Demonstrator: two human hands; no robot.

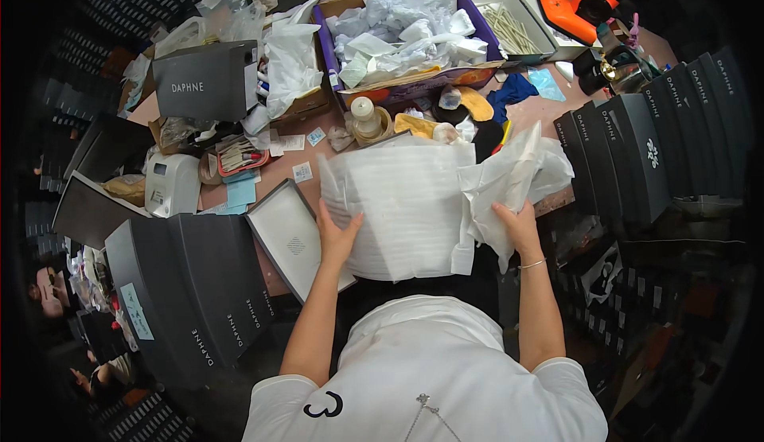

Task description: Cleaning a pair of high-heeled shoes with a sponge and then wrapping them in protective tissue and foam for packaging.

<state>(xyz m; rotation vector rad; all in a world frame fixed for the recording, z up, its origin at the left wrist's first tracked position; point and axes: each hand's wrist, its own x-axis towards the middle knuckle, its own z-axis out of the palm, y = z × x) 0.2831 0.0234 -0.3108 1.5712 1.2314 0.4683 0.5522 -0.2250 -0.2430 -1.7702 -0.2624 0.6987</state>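
In front of me a white ribbed foam sheet [398,211] is held up over the near edge of the table. My left hand [341,235] is closed on its left edge, thumb in front and the other fingers mostly hidden behind. My right hand [519,225] grips a crumpled piece of white tissue paper [505,183] that overlaps the foam's right side. Whether anything is wrapped inside the paper, I cannot tell. Beside my left forearm lies a shallow black-edged box part [288,231] with a white inside, tilted on the table.
Dark shoe boxes stand in rows at left [171,283] and right [621,151]. A purple-edged carton [325,40] full of crumpled paper sits at the back, beside a tray of thin sticks [509,28]. An orange tool [567,16], a white device [171,183] and a pump bottle [364,116] surround the workspace.
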